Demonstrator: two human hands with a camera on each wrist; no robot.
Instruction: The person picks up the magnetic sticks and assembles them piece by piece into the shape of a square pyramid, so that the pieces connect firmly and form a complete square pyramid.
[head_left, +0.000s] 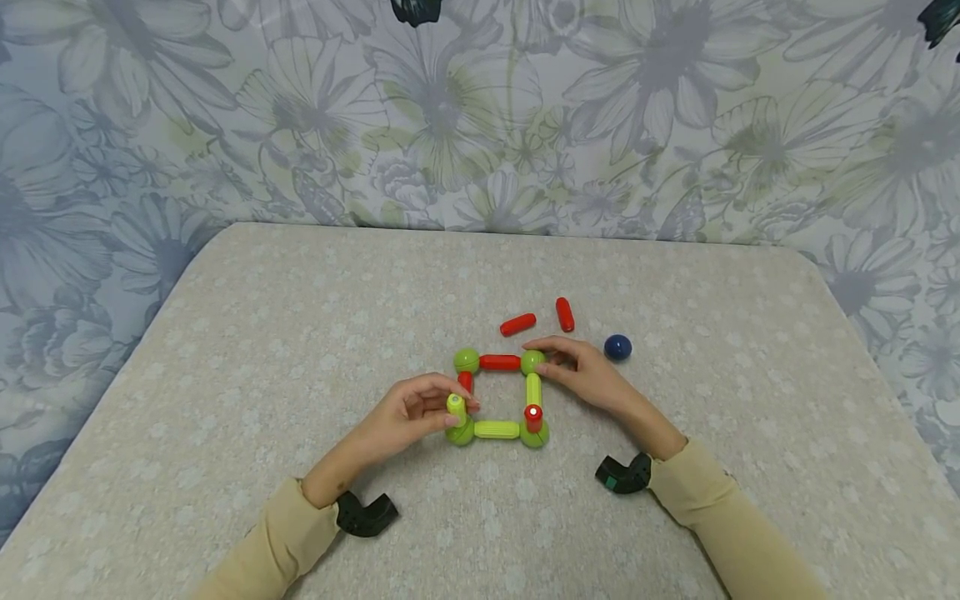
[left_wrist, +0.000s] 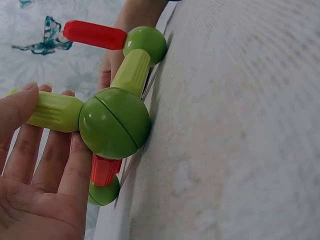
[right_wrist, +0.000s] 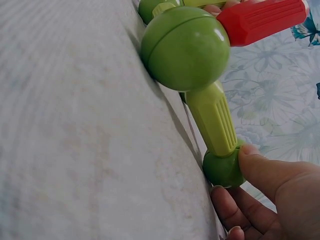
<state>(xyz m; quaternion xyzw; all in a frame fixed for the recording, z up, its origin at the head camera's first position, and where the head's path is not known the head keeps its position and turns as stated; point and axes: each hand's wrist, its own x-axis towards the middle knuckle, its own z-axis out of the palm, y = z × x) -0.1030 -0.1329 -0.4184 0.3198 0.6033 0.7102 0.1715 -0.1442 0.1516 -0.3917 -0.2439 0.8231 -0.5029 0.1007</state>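
Note:
On the table lies a square frame of green balls joined by short rods: a red rod [head_left: 499, 362] at the far side, another red rod [head_left: 466, 382] at the left, and yellow-green rods at the near side [head_left: 497, 430] and right [head_left: 533, 389]. My left hand [head_left: 408, 412] pinches an upright yellow-green rod [left_wrist: 57, 111] between thumb and fingers, its lower end against the near left ball [left_wrist: 115, 123]. With thumb and fingers my right hand [head_left: 585, 375] grips the far right ball [right_wrist: 223, 167]. From the near right ball [right_wrist: 185, 48] a red rod [right_wrist: 262, 21] stands upright.
Two loose red rods, one slanted [head_left: 518, 324] and one steeper [head_left: 565, 314], lie beyond the frame. A dark blue ball [head_left: 618, 347] sits right of my right hand. The patterned tablecloth [head_left: 337, 292] ends at a flowered wall covering [head_left: 450, 125].

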